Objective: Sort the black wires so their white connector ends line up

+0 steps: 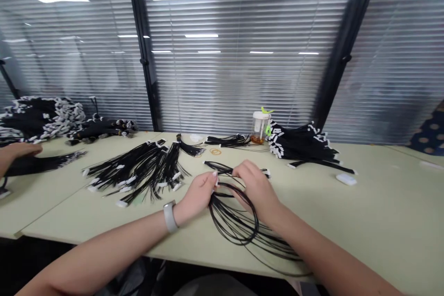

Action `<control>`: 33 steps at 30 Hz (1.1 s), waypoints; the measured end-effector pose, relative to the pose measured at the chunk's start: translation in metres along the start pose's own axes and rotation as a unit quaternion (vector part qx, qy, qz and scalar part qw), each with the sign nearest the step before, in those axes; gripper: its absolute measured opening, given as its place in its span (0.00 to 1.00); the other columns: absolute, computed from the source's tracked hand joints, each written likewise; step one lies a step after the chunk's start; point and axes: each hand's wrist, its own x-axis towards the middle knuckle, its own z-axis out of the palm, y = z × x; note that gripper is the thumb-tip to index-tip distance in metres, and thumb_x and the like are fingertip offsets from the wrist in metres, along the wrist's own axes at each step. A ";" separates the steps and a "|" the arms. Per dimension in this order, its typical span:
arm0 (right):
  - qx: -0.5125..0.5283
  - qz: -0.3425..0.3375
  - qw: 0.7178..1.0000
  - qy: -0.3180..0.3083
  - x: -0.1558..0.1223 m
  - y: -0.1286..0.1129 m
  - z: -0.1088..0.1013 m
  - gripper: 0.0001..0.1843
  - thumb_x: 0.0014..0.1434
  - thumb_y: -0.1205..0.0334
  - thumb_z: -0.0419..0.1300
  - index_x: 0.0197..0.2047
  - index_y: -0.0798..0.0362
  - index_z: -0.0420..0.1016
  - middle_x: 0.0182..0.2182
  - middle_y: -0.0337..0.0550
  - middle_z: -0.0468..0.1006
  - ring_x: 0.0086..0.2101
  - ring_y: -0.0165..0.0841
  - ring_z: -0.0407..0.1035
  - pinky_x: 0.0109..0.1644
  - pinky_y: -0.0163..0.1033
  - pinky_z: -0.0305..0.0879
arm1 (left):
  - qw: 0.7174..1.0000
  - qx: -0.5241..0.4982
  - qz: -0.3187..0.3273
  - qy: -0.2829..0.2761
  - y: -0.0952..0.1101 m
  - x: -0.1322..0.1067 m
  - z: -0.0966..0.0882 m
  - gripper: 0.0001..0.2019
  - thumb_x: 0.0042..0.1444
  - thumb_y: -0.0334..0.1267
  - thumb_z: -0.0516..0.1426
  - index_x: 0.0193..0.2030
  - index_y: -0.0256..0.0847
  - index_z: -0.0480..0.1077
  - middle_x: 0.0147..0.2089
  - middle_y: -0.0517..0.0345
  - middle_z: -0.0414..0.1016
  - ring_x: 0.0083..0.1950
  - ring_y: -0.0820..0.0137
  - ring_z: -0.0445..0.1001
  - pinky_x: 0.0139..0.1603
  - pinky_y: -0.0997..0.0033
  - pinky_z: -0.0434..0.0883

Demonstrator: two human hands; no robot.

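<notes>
Both my hands meet over the middle of the pale green table. My left hand, with a grey band on its wrist, pinches the white-tipped end of a bundle of thin black cables. My right hand is closed on the same bundle just beside it. The cables loop in a ring below my hands and trail off toward the table's front edge.
A spread pile of black cables with white connectors lies to the left. Another heap sits at the back right beside a clear jar. Rubber bands lie behind. Another person's hand rests at far left near more cable piles.
</notes>
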 end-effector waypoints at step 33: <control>0.063 -0.015 0.984 -0.167 -0.014 -0.012 0.009 0.08 0.57 0.62 0.52 0.27 0.53 0.66 0.22 0.34 0.67 0.23 0.24 0.56 0.28 0.31 0.50 | 0.991 0.065 0.072 0.094 -0.003 -0.006 0.003 0.16 0.60 0.44 0.42 0.24 0.39 0.56 0.22 0.64 0.57 0.25 0.75 0.57 0.29 0.75 0.58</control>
